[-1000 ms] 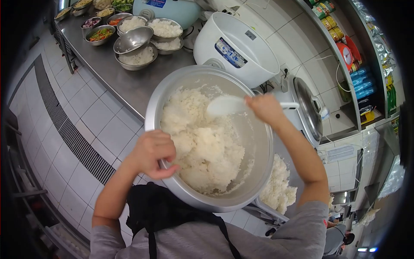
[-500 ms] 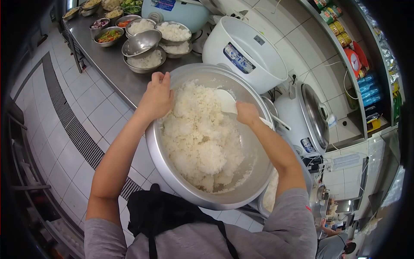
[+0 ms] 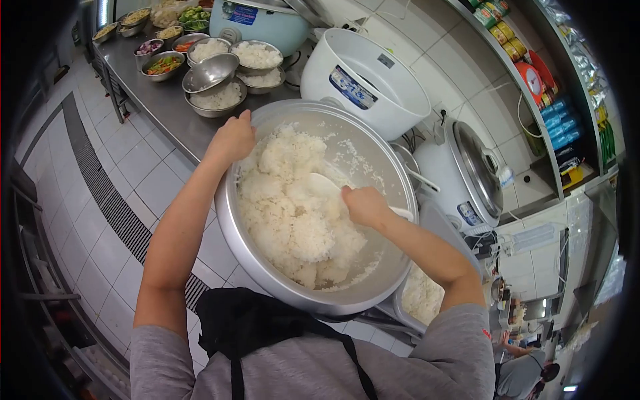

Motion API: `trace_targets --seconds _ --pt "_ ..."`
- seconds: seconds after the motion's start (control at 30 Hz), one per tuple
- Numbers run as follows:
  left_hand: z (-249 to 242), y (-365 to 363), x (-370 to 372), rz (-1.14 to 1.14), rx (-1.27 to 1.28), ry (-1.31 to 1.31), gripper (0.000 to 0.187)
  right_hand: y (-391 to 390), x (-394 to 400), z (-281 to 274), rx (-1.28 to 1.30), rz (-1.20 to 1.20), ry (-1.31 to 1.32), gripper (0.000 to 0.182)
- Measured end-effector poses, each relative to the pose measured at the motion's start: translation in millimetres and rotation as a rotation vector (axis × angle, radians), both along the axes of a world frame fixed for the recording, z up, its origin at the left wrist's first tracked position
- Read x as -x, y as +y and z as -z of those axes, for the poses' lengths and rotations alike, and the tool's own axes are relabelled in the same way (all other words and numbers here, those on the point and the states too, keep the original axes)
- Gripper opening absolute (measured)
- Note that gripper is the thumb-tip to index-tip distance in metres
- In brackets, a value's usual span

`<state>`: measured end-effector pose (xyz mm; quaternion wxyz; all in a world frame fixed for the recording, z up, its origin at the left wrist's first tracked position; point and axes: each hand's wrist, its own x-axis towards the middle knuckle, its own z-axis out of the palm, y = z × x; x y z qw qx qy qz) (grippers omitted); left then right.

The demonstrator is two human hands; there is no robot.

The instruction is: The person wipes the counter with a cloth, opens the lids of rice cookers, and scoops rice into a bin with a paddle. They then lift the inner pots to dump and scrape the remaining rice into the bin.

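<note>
A wide silver rice pot (image 3: 393,283) sits tilted in front of me, with a large mound of cooked white rice (image 3: 287,213) mostly on its left side. My left hand (image 3: 233,139) is closed on the pot's upper left rim. Inside the pot, my right hand (image 3: 368,207) grips a white rice paddle (image 3: 325,185). Its blade is partly sunk into the right side of the mound, and the handle's end sticks out behind the hand. Loose grains cling to the bare inner wall at upper right.
Steel bowls of rice (image 3: 217,99) and cut vegetables (image 3: 163,65) stand on the steel table (image 3: 150,93). A white rice cooker body (image 3: 373,80) and a lidded cooker (image 3: 453,177) are behind the pot. At right is a tray of rice (image 3: 421,297). A person (image 3: 520,373) works farther off.
The paddle has moved left and down into the mound with my right hand. More bare pot wall with scattered grains shows at upper right. My left hand stays on the rim.
</note>
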<state>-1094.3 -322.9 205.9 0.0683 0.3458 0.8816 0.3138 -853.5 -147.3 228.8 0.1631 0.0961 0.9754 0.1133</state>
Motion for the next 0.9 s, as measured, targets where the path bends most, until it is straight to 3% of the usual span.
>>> trace_targets --seconds 0.17,0.23,0.37,0.5,0.6,0.63,0.67,0.9 --pt "-2 12 8 0.106 0.01 -0.06 0.045 -16 -4 -23 -0.056 -0.247 -0.046 0.011" --pt "-8 19 11 0.137 0.038 -0.055 0.043 2 -12 -34 -0.113 -0.307 0.075 0.007" --pt "-10 36 12 0.195 0.112 -0.122 0.045 52 2 -71 -0.462 -0.046 0.209 0.008" --pt "-2 41 15 0.291 0.015 -0.033 0.042 91 25 -18 -0.646 -0.074 0.191 0.008" --pt "-3 38 18 0.335 -0.052 -0.09 0.041 86 45 20 -0.579 -0.025 0.18 0.011" --pt "-2 38 16 0.327 -0.053 -0.094 0.041 82 38 27 -0.423 0.084 0.161 0.015" --pt "-2 38 15 0.298 -0.042 -0.082 0.041 76 39 27 -0.268 0.192 0.148 0.019" --pt "-7 41 10 0.193 0.02 -0.068 0.042 67 16 29 0.016 0.392 0.054 0.026"
